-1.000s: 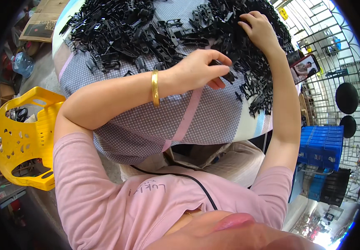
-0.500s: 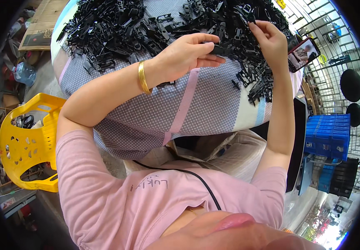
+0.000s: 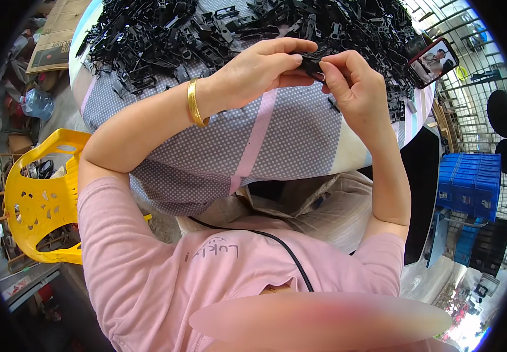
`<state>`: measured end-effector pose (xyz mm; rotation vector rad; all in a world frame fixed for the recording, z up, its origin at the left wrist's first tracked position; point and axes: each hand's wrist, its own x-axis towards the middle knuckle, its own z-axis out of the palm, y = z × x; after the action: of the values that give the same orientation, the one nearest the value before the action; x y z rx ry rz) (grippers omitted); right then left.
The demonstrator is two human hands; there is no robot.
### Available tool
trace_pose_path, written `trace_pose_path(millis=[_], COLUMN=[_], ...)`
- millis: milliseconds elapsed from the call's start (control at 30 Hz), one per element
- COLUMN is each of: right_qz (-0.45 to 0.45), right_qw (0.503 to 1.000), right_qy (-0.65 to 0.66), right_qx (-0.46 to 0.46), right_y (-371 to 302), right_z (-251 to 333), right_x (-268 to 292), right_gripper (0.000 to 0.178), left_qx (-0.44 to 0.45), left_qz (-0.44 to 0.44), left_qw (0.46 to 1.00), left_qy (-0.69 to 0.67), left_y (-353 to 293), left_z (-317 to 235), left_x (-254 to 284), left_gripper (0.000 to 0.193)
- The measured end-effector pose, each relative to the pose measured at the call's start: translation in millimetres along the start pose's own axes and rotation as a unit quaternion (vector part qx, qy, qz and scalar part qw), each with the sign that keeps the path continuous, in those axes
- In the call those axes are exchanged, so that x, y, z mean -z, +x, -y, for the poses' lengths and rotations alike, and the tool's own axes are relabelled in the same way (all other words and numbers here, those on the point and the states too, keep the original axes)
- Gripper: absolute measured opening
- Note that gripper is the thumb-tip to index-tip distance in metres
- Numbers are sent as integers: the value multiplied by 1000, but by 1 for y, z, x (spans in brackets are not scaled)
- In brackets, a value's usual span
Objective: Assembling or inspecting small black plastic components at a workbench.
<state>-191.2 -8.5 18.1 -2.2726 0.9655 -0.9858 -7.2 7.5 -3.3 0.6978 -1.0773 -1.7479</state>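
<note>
A small black plastic part [image 3: 311,63] is between my two hands at the table's near middle. My left hand [image 3: 256,69], with a gold bangle on its wrist, has thumb and fingers closed around its left side. The right hand [image 3: 356,85] pinches at the part's right end with thumb and forefinger; the exact grip is partly hidden. Just beyond both hands spreads a large pile of similar black plastic parts [image 3: 206,44], heaped across the far side of the cloth-covered table [image 3: 206,146].
A phone [image 3: 433,63] stands propped at the table's right edge. A yellow plastic chair [image 3: 42,205] is at the left, a water bottle [image 3: 37,104] on the floor behind it. Blue crates [image 3: 469,185] are stacked at the right, beside a wire grid wall [image 3: 494,64].
My right hand has come from the pile toward me and leftward, meeting the left hand at the black part. The left hand has stayed nearly in place.
</note>
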Motion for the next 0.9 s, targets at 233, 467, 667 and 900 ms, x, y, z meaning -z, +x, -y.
trace_pose_path(millis=[233, 467, 667, 900], right_qz=[-19, -28, -60, 57], right_qw=[998, 995, 996, 994], right_qy=[-43, -77, -42, -92], right_qx=[40, 64, 58, -25], right_y=[-2, 0, -2, 1], right_z=[-1, 1, -1, 11], right_x=[-2, -8, -19, 18], right_gripper=[13, 13, 15, 30], left_qx=[-20, -33, -67, -119], left_qz=[2, -10, -13, -20], left_qw=[990, 980, 954, 947], left_qy=[137, 197, 292, 298], left_y=[-3, -6, -2, -5], left_z=[-4, -5, 1, -6], left_x=[-4, -7, 0, 2], left_gripper=[36, 36, 39, 42])
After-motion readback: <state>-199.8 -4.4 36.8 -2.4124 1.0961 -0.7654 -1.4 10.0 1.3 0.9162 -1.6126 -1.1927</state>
